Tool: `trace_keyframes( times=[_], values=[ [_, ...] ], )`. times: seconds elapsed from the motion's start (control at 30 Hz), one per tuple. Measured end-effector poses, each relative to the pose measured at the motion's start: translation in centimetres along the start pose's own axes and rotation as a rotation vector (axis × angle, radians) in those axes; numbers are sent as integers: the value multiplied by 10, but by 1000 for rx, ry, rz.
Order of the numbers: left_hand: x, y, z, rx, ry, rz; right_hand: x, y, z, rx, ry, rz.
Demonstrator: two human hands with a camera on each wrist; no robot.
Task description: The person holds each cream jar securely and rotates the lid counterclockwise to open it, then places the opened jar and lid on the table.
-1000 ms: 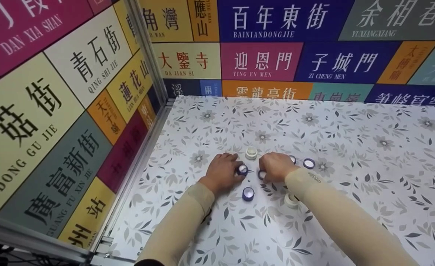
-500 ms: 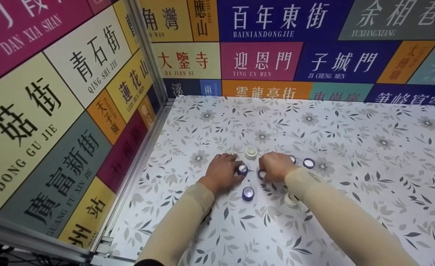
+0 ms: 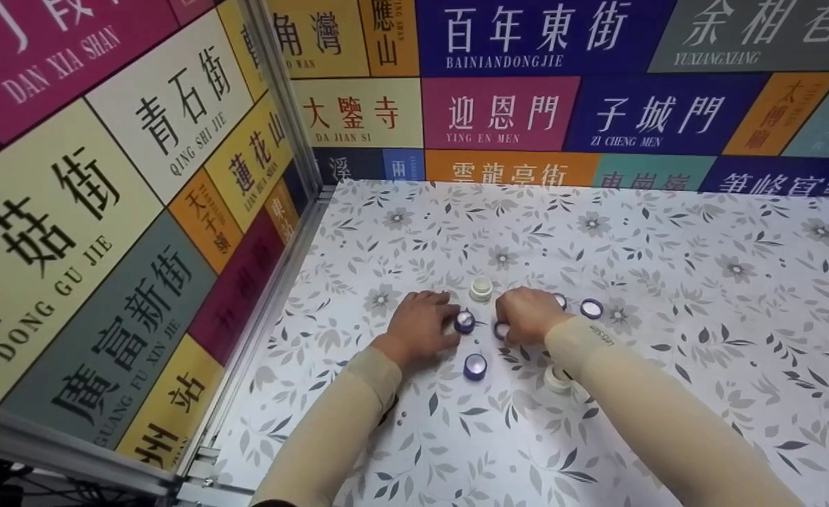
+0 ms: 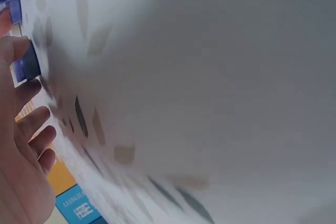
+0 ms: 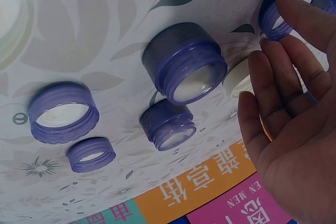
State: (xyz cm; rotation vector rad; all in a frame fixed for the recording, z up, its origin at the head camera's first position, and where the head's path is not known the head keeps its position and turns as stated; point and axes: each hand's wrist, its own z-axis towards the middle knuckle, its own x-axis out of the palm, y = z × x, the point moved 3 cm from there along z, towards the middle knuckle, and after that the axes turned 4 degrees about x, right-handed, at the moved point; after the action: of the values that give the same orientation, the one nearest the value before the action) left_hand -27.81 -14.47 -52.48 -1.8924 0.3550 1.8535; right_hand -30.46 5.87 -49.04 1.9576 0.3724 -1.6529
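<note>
My left hand (image 3: 421,327) rests low over the table. In the left wrist view its thumb and index finger are at opposite sides of a small purple jar (image 4: 27,65). To the right of it, my right hand (image 3: 529,315) holds another purple jar (image 3: 502,329), pinched between thumb and fingers; the right wrist view shows that jar (image 5: 272,17) tilted, its opening partly hidden by the hand. Both jars stand close together, apart from each other. Nearer the person is a third purple jar (image 3: 475,366) with a pale inside. Just beyond the hands sits a white jar (image 3: 481,289).
A second white jar (image 3: 558,379) lies partly under the right forearm. On the right, a purple ring-shaped lid (image 3: 591,308) is near another purple piece (image 3: 560,301). The right wrist view has two open purple jars (image 5: 184,64). A floral cloth covers the table (image 3: 639,239); sign-printed walls (image 3: 499,113) bound it.
The head view has shifted slightly. My left hand has drawn a little to the left, while its jar stays in place. The right hand and the other pieces hold their positions.
</note>
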Motion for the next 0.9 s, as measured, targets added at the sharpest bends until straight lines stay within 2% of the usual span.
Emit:
trace_keyframes(
  times=[0.07, 0.2, 0.33, 0.53, 0.77, 0.9],
  values=[
    [-7, 1, -6, 10, -26, -12, -1, -1, 0, 6, 8, 3],
    [-18, 2, -19, 46, -128, -43, -4, -4, -1, 15, 14, 11],
    [-22, -1, -32, 98, -185, -67, -7, -5, -1, 18, 11, 14],
    [-15, -18, -46, 163, -133, -67, -8, -4, -1, 14, 0, 3],
    [-6, -37, -44, 143, -18, -31, -2, -2, 1, 28, 31, 2],
    [-3, -42, -41, 151, -11, -7, 1, 0, 2, 24, 31, 7]
  ],
)
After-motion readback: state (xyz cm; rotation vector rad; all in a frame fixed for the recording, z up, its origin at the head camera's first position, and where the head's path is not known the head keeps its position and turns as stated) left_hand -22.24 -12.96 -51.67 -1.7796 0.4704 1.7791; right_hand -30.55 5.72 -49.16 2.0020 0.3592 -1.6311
